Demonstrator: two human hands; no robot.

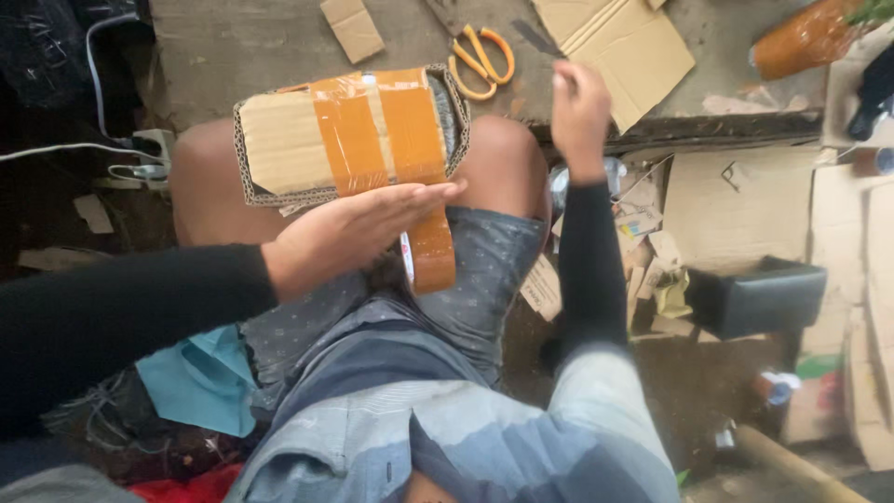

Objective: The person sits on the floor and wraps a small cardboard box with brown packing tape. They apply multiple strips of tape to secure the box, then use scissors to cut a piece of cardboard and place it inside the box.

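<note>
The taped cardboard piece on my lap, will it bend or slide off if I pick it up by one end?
The cardboard piece shows corrugated edges and layered orange tape, so it is probably fairly stiff and light. The glossy tape may feel slippery. A loose tape strip hangs below the left hand and would likely flop.

Open tabletop upper left. Upper centre blocked by scissors and cardboard sheets. Right floor cluttered: black box, cardboard scraps.
</note>
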